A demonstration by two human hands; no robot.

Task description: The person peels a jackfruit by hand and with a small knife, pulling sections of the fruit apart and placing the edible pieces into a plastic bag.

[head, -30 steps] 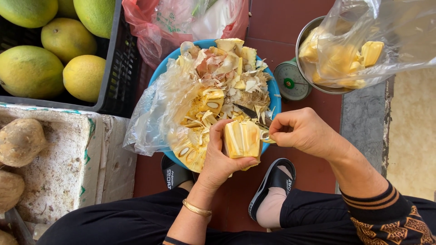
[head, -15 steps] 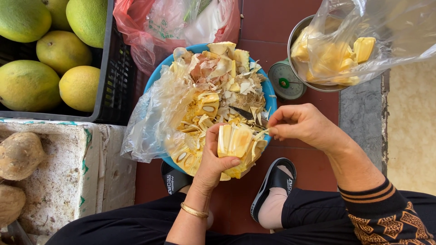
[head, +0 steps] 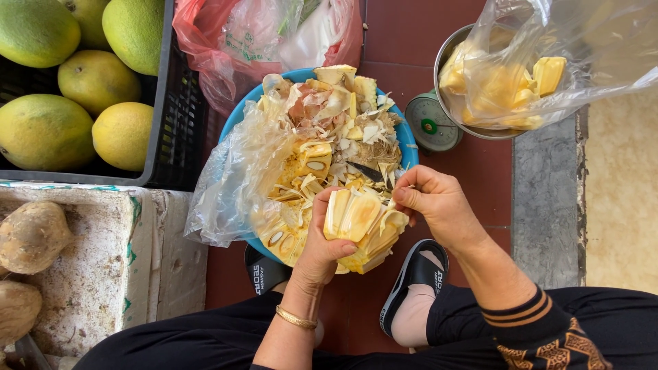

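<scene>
Two hands work a jackfruit chunk (head: 362, 229) just over the near rim of a blue basin (head: 409, 147). The left hand (head: 327, 240) wraps its fingers around the chunk from below, while the right hand (head: 435, 205) pinches shut on a strand at the chunk's upper right edge. The basin brims with peelings (head: 329, 116) (partly on clear plastic); a bagged bowl of pods (head: 504, 79) sits right of the basin, a crate of green fruit (head: 75, 82) to its left.

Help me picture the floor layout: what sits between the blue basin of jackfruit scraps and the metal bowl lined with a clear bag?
In the head view, a small green-faced weighing scale stands on the red floor between the blue basin and the metal bowl.
</scene>
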